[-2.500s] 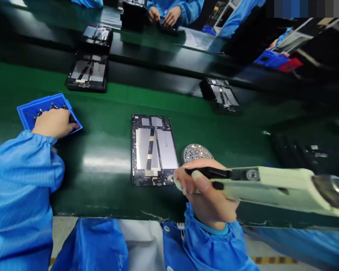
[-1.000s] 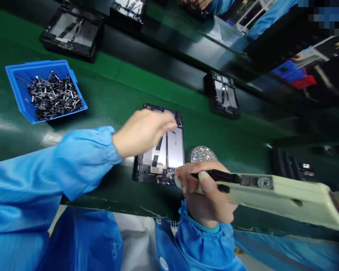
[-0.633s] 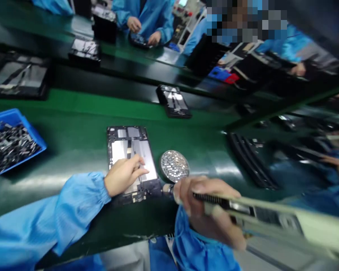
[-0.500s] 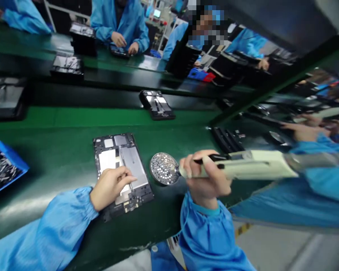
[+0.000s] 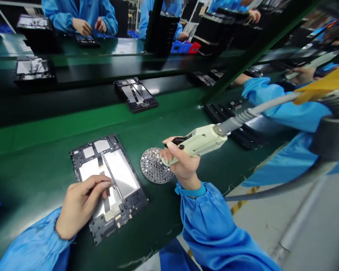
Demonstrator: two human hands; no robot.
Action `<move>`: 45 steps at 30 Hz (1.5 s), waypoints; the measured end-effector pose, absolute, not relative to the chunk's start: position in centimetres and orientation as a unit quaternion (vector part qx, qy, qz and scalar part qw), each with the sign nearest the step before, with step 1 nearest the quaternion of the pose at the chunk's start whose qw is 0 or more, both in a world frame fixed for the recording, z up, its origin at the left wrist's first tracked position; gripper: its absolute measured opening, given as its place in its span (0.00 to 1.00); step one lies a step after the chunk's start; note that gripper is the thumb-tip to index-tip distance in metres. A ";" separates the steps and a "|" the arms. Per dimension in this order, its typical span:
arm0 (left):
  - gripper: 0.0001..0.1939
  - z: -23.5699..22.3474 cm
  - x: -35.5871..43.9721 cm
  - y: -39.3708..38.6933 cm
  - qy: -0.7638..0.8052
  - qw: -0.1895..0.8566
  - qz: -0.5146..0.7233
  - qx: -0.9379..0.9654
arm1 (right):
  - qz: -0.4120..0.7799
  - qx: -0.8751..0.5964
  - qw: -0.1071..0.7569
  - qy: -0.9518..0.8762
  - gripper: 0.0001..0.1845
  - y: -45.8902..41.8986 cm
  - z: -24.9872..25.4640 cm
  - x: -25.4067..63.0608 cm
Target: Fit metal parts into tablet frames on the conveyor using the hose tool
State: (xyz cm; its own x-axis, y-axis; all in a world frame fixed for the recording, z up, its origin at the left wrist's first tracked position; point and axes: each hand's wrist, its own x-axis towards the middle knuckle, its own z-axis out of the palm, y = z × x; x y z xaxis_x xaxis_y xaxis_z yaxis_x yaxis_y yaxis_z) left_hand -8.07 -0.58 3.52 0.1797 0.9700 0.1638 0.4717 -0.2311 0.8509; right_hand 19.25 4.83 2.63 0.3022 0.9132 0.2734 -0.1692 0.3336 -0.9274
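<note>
With the left hand (image 5: pixel 80 209) spread over the lower part of an open tablet chassis (image 5: pixel 122 173), its thumb and forefinger (image 5: pixel 107 183) close into a tight pinch at the narrow strip running down the chassis's middle; whether they hold anything is too fine to tell. The chassis lies flat on the green desk (image 5: pixel 31 169), tilted in view by the head camera. Just right of the chassis sits a round perforated metal disc (image 5: pixel 152 167), its holes glinting. The right hand (image 5: pixel 183 165) closes its fingers (image 5: pixel 172 148) around a corded hand tool (image 5: pixel 200 141) with a cream body, probably an electric screwdriver, and its tip appears to meet the disc's edge, though the fingers partly hide it. A grey cable (image 5: pixel 265 103) runs from the tool up and away, beyond the chassis. Farther from the chassis, across the desk, a second chassis (image 5: pixel 135 94) lies on a dark belt, and a co-worker's hands (image 5: pixel 87 27) work well beyond it. For work this fine, a low, steady pinch seems best, with the hand braced on the frame and the tool's tip kept clear of the exposed metal panels.
</note>
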 end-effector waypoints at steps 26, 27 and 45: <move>0.22 4.0 -12.8 4.4 0.661 0.376 0.519 0.390 | 0.386 -0.439 0.686 -0.433 0.11 5.1 2.3 19.0; 0.22 4.1 -12.9 4.4 0.661 0.377 0.522 0.384 | 0.386 -0.436 0.688 -0.433 0.11 5.2 2.3 19.0; 0.22 3.1 -14.0 5.1 0.653 0.378 0.538 0.376 | 0.398 -0.440 0.684 -0.424 0.14 5.5 2.3 18.7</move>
